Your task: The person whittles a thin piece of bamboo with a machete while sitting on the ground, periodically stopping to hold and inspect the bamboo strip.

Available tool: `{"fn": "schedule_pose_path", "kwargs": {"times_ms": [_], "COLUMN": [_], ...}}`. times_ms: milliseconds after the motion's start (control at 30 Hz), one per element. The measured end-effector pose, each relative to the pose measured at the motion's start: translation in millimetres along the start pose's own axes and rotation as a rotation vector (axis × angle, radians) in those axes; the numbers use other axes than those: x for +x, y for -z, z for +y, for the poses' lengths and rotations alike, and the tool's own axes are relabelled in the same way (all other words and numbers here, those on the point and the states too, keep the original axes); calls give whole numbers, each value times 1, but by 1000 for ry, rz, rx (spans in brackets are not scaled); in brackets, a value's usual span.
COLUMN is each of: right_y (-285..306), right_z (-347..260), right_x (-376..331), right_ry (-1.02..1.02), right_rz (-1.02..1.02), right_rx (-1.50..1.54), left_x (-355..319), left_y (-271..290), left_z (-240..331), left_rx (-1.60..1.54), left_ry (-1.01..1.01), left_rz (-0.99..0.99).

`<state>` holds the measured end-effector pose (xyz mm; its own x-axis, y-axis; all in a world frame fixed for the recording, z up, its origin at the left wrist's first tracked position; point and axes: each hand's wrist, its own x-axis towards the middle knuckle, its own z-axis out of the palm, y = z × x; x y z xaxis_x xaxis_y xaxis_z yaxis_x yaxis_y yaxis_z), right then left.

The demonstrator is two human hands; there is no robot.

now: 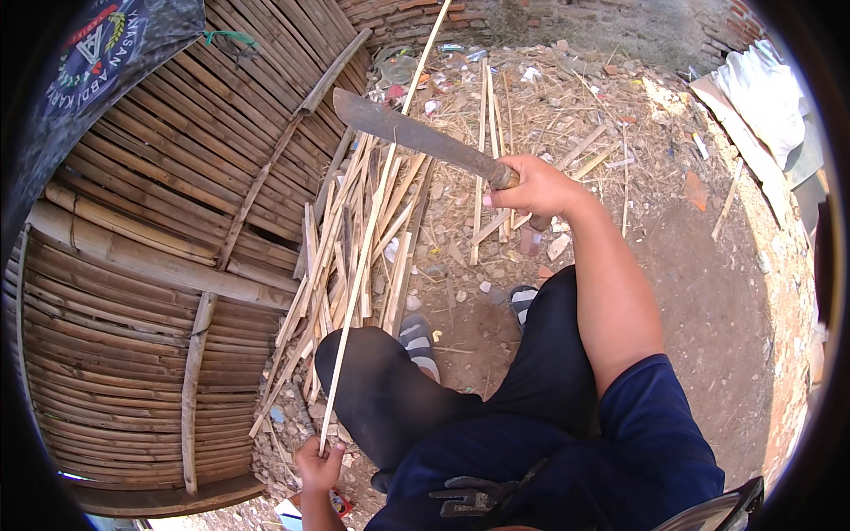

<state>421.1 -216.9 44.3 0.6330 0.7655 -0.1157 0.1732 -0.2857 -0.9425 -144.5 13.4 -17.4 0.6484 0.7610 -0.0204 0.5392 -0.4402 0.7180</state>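
hand (529, 188) grips machete (416, 137) (raised)

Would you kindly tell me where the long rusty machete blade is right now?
In the head view, the long rusty machete blade is raised upper centre, gripped by the right hand, above the pile of split bamboo strips beside the woven bamboo panel.

Bamboo strips (354, 239) right of slatted panel (150, 265)

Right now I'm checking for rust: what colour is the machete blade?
Dark grey-brown, dull and stained, on the machete blade; the head view shows it.
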Motion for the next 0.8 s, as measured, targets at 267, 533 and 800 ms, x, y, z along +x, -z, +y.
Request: {"fn": "schedule_pose_path", "kwargs": {"times_ms": [267, 533, 800], "right_y": [8, 9, -3], "right_z": [1, 15, 6], "right_x": [1, 7, 3], "right_ry": [-26, 21, 122], "right_rz": [-5, 91, 37], "right_rx": [-78, 35, -93], "left_x": [6, 8, 6], "left_y": [-4, -3, -5], "left_z": [-5, -6, -14], "left_rx": [-5, -17, -25], "left_ry": [-11, -42, -53], "left_rz": [-29, -34, -7]}}
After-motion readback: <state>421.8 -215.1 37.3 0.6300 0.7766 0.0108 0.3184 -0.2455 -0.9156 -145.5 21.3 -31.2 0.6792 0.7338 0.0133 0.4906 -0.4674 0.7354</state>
